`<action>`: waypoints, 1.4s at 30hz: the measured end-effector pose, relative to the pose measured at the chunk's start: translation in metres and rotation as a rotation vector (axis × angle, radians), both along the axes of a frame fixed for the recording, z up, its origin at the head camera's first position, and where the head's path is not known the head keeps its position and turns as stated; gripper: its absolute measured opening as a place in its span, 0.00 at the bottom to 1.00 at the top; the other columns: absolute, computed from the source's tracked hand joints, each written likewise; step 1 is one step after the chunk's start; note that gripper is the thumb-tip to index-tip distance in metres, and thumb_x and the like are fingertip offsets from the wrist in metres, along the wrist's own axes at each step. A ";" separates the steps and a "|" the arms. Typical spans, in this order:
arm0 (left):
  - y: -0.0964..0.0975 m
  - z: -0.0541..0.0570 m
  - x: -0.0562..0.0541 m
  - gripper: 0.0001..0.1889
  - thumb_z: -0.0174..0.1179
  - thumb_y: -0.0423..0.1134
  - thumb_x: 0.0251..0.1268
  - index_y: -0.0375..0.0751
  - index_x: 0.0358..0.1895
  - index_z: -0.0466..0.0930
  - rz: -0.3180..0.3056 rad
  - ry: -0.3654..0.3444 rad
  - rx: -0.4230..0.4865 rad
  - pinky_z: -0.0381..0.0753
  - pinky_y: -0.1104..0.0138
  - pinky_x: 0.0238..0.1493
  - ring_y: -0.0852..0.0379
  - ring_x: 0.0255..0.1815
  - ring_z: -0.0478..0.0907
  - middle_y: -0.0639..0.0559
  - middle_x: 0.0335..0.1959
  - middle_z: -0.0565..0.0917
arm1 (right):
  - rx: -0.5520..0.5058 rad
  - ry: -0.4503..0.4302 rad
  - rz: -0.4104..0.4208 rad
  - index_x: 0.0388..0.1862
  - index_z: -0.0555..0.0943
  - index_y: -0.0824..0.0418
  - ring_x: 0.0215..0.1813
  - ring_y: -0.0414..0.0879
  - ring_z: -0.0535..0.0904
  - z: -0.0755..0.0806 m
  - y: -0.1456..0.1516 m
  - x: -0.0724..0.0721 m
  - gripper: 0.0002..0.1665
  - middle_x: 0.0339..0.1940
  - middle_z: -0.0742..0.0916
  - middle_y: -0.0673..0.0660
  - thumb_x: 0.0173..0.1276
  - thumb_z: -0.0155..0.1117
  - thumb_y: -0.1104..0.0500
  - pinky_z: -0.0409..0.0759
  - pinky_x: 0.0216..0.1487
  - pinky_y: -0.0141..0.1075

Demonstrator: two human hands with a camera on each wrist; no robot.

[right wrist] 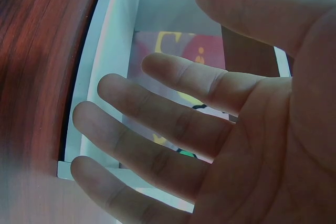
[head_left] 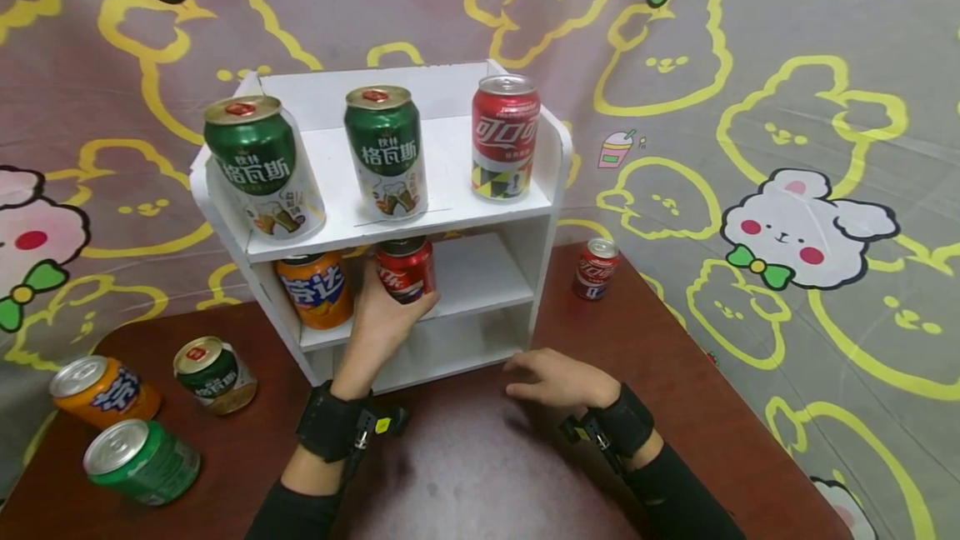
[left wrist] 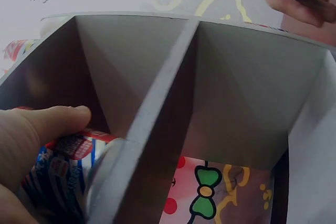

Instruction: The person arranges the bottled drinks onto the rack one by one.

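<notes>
My left hand (head_left: 384, 311) grips a red soda can (head_left: 407, 267) on the middle level of a white shelf unit (head_left: 487, 277). In the left wrist view the thumb lies along the side of that can (left wrist: 65, 169), which shows blue and white stripes. Just left of the hand stands an orange can (head_left: 315, 288) on the same level. My right hand (head_left: 561, 377) hovers by the unit's lower right front corner and holds nothing. Its fingers (right wrist: 157, 111) are spread and nearly straight in the right wrist view.
Two green-and-white cans (head_left: 386, 152) and a red Coca-Cola can (head_left: 506, 140) stand on the top shelf. Left on the brown table (head_left: 720, 440) are an orange can (head_left: 105, 392), a green-and-white can (head_left: 215, 375) and a green can (head_left: 142, 462). Another red can (head_left: 596, 269) stands right of the unit.
</notes>
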State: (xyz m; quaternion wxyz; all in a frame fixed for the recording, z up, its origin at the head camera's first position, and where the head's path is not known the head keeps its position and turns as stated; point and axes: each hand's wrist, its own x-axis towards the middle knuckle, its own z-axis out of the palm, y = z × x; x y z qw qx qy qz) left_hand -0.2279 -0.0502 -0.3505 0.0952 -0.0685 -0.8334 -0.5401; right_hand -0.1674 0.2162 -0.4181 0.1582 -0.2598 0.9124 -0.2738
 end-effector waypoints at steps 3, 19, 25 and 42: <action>0.001 -0.002 0.000 0.46 0.75 0.46 0.45 0.38 0.66 0.55 0.022 0.035 -0.001 0.71 0.53 0.53 0.44 0.53 0.73 0.40 0.54 0.73 | 0.002 -0.008 -0.006 0.58 0.76 0.61 0.49 0.38 0.76 0.000 0.000 0.000 0.25 0.50 0.82 0.50 0.71 0.56 0.46 0.75 0.50 0.38; -0.009 -0.004 0.001 0.47 0.71 0.36 0.47 0.38 0.68 0.49 -0.127 0.028 -0.010 0.65 0.50 0.61 0.43 0.59 0.68 0.38 0.60 0.68 | 0.005 -0.011 -0.017 0.58 0.76 0.61 0.50 0.39 0.76 -0.001 0.002 0.001 0.26 0.51 0.82 0.51 0.70 0.56 0.45 0.75 0.51 0.39; -0.008 -0.005 0.002 0.46 0.70 0.40 0.49 0.39 0.68 0.50 -0.094 0.044 -0.043 0.68 0.49 0.58 0.42 0.56 0.70 0.37 0.57 0.70 | 0.006 -0.007 -0.016 0.58 0.76 0.62 0.51 0.40 0.76 0.000 0.002 0.001 0.26 0.52 0.82 0.52 0.71 0.56 0.45 0.75 0.52 0.40; -0.001 -0.004 0.001 0.47 0.70 0.43 0.48 0.36 0.67 0.49 -0.002 0.048 -0.073 0.70 0.50 0.54 0.42 0.52 0.71 0.36 0.57 0.68 | 0.001 0.000 -0.005 0.58 0.76 0.62 0.51 0.40 0.76 0.000 0.002 0.002 0.26 0.51 0.82 0.52 0.70 0.56 0.45 0.75 0.52 0.40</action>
